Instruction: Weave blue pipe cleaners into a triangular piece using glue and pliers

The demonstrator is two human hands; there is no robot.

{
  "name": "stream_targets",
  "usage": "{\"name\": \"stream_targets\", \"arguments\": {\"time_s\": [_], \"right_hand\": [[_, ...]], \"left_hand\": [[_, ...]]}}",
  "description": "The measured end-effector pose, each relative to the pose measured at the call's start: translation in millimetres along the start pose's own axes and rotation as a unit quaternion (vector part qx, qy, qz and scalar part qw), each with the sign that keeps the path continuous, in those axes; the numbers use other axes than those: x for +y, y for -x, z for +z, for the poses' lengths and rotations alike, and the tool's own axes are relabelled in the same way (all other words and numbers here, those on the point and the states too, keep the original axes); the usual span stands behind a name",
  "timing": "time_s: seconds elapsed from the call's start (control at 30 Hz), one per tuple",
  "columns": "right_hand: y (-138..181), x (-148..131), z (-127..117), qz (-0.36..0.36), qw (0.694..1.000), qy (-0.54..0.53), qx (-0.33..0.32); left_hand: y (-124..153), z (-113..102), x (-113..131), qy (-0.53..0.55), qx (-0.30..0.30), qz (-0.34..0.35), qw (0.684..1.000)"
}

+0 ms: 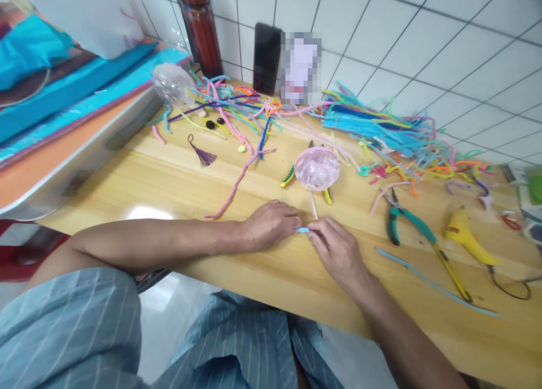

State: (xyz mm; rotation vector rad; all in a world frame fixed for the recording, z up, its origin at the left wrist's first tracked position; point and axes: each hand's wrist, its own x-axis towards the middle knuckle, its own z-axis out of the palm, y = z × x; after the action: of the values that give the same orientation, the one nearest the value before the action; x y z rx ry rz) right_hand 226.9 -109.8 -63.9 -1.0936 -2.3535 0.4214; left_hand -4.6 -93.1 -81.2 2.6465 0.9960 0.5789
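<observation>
A short piece of light blue pipe cleaner (302,230) shows between my two hands, low over the wooden table (186,194). My left hand (271,225) is closed with its fingertips at the left end of the piece; its thumb is hidden. Thumb and fingers of my right hand (336,248) pinch the other end. Just beyond them stands a pinkish faceted transparent bowl (317,169), with a pale thin strip (313,204) running from it toward my right hand. Yellow-and-green handles of a tool (288,177) stick out beside the bowl.
Loose pipe cleaners (364,123) lie heaped along the tiled wall. Pliers (412,222), a yellow glue gun (470,234) with its cord and a blue pipe cleaner (436,282) lie at right. A purple tassel (203,154), a thermos (201,30) and a dark phone (266,58) are farther back.
</observation>
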Motion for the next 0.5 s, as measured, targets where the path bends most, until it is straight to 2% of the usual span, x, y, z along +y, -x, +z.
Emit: {"name": "stream_targets", "arguments": {"time_s": [0.33, 0.5], "right_hand": [[-1.3, -1.3, 1.4, -0.029, 0.999, 0.031, 0.000], [-3.9, 1.4, -0.8, -0.002, 0.999, -0.017, 0.028]], "left_hand": [[-3.6, 0.9, 0.5, -0.004, -0.013, -0.006, 1.000], [-3.8, -0.9, -0.3, 0.052, 0.001, -0.031, 0.998]]}}
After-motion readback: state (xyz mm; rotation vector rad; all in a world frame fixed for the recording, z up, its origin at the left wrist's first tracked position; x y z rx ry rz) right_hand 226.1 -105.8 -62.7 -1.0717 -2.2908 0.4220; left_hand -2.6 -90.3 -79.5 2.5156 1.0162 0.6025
